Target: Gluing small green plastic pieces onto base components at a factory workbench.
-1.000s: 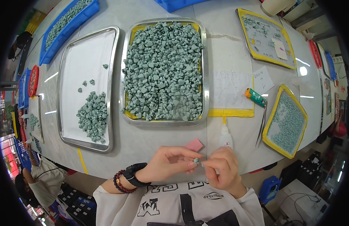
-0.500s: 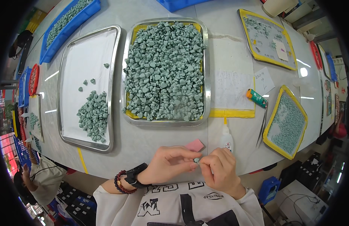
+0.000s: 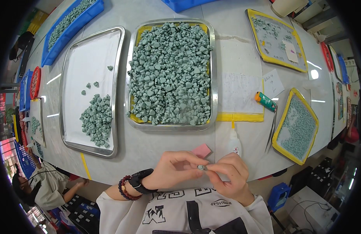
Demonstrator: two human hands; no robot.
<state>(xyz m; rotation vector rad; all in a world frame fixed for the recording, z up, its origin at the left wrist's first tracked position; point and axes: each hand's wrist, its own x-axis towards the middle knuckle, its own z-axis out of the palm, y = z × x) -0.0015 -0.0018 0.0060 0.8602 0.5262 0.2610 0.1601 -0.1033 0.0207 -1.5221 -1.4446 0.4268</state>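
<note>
A small, pale grey-green stone (image 3: 200, 167) sits pinched in the left hand (image 3: 176, 168), close against the fingertips of the right hand (image 3: 230, 174).

Grey-green piece (image 3: 201, 167), details too small

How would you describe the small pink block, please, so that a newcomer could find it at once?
Start at the large central metal tray, heaped with grey-green pieces. Below its lower right corner, just above the left hand in the view, a small flat block shows on the table. Its pink colour sets it apart from the white bottle to its right.
</note>
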